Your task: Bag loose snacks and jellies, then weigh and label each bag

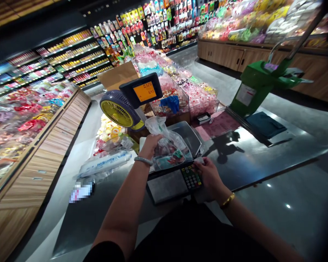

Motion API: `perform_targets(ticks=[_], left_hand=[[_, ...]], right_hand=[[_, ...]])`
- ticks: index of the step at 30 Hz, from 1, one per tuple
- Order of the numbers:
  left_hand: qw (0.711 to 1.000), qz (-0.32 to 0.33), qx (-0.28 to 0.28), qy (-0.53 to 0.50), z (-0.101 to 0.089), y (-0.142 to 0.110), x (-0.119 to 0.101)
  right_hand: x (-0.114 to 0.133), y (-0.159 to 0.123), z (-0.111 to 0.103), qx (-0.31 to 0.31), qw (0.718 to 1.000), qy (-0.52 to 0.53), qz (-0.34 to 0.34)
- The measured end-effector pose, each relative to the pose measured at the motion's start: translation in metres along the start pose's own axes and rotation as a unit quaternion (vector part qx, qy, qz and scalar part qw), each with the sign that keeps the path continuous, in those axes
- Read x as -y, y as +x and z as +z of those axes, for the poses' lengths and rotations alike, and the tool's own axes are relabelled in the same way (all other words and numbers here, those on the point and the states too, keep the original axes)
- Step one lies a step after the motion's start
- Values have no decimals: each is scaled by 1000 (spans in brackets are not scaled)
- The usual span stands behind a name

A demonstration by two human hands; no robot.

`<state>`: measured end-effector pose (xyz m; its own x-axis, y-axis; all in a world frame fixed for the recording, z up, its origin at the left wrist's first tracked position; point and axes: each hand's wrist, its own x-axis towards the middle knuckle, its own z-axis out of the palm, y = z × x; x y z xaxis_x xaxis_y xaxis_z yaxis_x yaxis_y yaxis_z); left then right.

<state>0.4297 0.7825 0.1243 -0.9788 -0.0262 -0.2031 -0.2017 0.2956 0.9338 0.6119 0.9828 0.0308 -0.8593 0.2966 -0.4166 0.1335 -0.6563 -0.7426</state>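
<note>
A clear plastic bag (171, 147) with packaged goods inside rests on the tray of a weighing scale (168, 186). My left hand (151, 146), a bangle at its wrist, is closed on the gathered upper part of this bag. At the right side of the keypad (191, 176), my right hand (210, 176) pinches a small whitish slip (199, 160), which looks like a label. Its lower fingers are partly hidden. On the scale's raised display (144, 92), orange digits are lit.
A yellow-and-grey fan (117, 109) stands beside the display. Left on the metal counter lie a roll of plastic bags (105, 163) and a phone (82, 193). A green bag-sealing machine (251, 89) and a dark folded cloth (266, 124) are to the right. Candy bins (203, 100) stand behind.
</note>
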Motion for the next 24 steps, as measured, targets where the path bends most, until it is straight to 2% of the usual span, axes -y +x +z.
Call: perform_targets(ticks=[4, 10, 18, 24], left_hand=[[1000, -2, 8, 7, -1, -4, -1], [1000, 7, 6, -17, -3, -18, -1], [996, 42, -11, -76, -7, -52, -9], [992, 55, -26, -107, -17, -83, -18]], right_hand=[[-3, 4, 11, -24, 1000, 11, -2], [-13, 8, 13, -23, 1000, -16, 13], [-12, -2, 14, -32, 998, -59, 6], [-11, -7, 13, -24, 997, -68, -6]])
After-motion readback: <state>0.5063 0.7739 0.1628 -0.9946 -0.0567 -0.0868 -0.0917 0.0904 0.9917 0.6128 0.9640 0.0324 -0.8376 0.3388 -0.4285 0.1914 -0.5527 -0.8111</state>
